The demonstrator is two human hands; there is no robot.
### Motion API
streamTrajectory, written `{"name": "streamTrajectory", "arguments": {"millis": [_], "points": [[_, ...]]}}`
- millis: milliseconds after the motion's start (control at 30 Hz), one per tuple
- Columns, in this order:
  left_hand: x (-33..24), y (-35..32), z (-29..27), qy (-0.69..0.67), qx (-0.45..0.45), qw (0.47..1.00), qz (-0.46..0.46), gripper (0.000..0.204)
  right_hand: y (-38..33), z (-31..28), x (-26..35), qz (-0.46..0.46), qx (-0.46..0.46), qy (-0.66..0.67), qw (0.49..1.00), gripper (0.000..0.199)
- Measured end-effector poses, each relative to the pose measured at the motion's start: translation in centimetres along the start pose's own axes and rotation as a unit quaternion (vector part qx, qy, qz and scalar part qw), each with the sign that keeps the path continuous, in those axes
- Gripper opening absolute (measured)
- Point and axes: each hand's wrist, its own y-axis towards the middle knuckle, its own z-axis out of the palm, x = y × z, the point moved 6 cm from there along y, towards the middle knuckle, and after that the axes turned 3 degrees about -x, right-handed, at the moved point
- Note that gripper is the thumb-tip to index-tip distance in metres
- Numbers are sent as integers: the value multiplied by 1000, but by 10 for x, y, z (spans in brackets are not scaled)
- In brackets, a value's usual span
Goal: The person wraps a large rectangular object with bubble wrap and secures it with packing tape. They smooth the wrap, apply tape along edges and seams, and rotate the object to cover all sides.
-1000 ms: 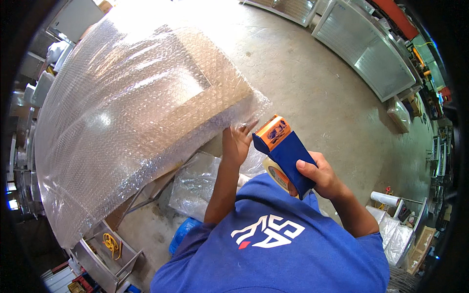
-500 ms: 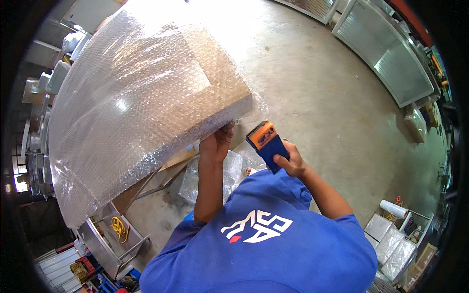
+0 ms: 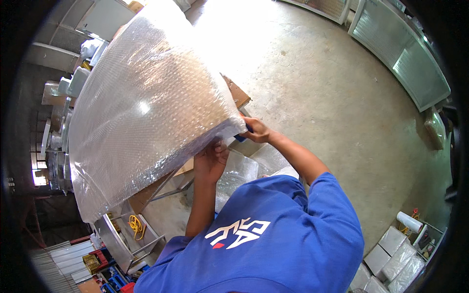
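The bubble-wrapped panel (image 3: 151, 102) lay beyond the hands, its near edge slanting from lower left up to the right corner, its longer axis unclear. There the right hand (image 3: 256, 130) grasped a mostly hidden blue dispenser (image 3: 240, 138); the left hand (image 3: 210, 161) curled beneath the edge, grip indiscernible. Concrete floor (image 3: 332, 97) stretched rightward.

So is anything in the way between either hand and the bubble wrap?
Nothing visible blocks the left hand: it is right at the near edge of the bubble wrap. The right hand is at the corner, with only the blue tool it holds, mostly hidden, beside the wrap.
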Motion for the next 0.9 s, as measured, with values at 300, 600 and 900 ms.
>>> {"name": "streamTrajectory", "arguments": {"millis": [300,600,900], "points": [[14,0,10,-70,145,986,-33,38,45,52,-52,23,5,49,999,45],[-1,28,-38,-251,57,958,125,63,43,83,-23,223,15,309,925,46],[1,63,-80,210,-81,917,329,65,34,77,-76,299,-27,410,861,37]]}}
